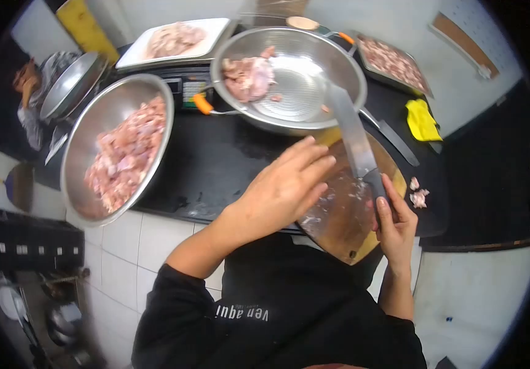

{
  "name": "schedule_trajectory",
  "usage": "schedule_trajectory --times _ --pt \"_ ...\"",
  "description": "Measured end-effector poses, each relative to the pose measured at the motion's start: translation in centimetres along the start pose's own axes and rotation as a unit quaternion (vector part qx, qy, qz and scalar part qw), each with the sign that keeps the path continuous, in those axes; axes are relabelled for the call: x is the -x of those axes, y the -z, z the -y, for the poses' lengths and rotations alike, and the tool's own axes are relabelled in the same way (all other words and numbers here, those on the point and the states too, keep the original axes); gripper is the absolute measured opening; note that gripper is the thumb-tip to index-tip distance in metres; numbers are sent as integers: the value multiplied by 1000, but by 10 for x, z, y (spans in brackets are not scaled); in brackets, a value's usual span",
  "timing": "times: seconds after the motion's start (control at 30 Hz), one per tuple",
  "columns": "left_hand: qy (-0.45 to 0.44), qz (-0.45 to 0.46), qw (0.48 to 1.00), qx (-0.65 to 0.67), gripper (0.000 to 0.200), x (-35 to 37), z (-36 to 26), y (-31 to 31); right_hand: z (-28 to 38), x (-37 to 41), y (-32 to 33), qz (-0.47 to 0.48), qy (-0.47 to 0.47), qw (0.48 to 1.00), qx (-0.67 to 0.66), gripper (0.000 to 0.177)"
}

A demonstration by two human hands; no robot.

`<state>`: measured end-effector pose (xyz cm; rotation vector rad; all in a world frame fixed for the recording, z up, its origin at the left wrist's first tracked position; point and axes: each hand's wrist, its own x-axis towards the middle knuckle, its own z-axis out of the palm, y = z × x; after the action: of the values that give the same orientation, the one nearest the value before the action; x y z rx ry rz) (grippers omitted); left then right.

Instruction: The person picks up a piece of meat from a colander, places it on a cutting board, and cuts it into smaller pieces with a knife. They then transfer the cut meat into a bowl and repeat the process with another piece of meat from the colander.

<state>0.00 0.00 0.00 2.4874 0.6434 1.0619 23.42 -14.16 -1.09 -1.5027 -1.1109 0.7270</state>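
Observation:
My right hand [398, 227] is closed around the black handle of a knife [350, 123], its broad blade pointing away from me over the near rim of a large metal pan. Beneath the knife lies a wooden cutting board [338, 221] with a wet surface. My left hand [289, 184] hovers near the board's left edge, fingers stretched out and holding nothing. Raw meat [249, 79] rests on the left side of the orange-handled pan [305, 74]. Small meat scraps [420, 198] lie right of the board.
A steel bowl [80, 147] of cut meat stands left. Behind are a white tray [215, 31] of meat, a scale [194, 92] and a metal tray of meat pieces [394, 61]. Another knife [399, 142] and a yellow cloth [423, 120] lie right. A person [28, 92] is at far left.

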Motion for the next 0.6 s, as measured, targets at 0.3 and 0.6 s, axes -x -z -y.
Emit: schedule_trajectory --times 0.3,0.6 --pt "99 109 950 -274 39 -135 88 0 -13 3 51 -16 -15 1000 -2 43" --pt "202 407 831 -320 87 -181 228 -9 -17 -11 44 5 -22 999 -23 44"
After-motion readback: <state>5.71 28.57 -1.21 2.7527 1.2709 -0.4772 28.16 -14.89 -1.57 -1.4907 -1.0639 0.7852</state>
